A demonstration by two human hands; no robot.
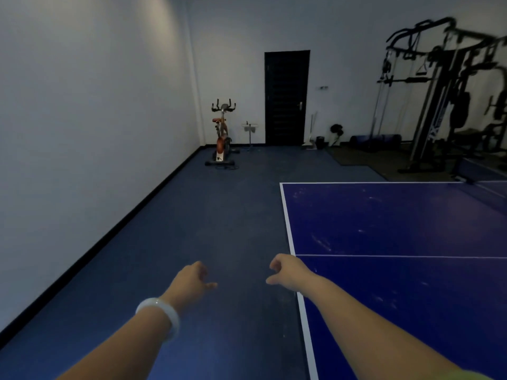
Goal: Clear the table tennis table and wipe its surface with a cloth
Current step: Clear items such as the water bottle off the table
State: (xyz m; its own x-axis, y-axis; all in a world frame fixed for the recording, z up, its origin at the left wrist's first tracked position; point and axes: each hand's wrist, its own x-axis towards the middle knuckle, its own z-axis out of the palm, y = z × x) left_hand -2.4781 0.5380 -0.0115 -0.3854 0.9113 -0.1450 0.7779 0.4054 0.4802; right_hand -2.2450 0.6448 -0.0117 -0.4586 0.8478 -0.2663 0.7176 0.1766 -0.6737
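Both hands reach forward empty: the left hand (192,281), a pale bangle (162,314) on its wrist, hangs loosely curled over the floor (192,215); the right hand (288,272), fingers half-curled, hovers at the table tennis table (397,220) edge. No cloth is visible, so wiping may stall. No writing is readable.

The tabletop (397,229) is cut off by the right and bottom edges, so its far half is mostly out of view. Beyond the tabletop, the net (478,171) and the weight machine (444,100) are blurred and partly cropped. Small things on the floor beside the dark door (287,97) are too small to tell. Fingertips of both hands (192,281) curl under, hidden.
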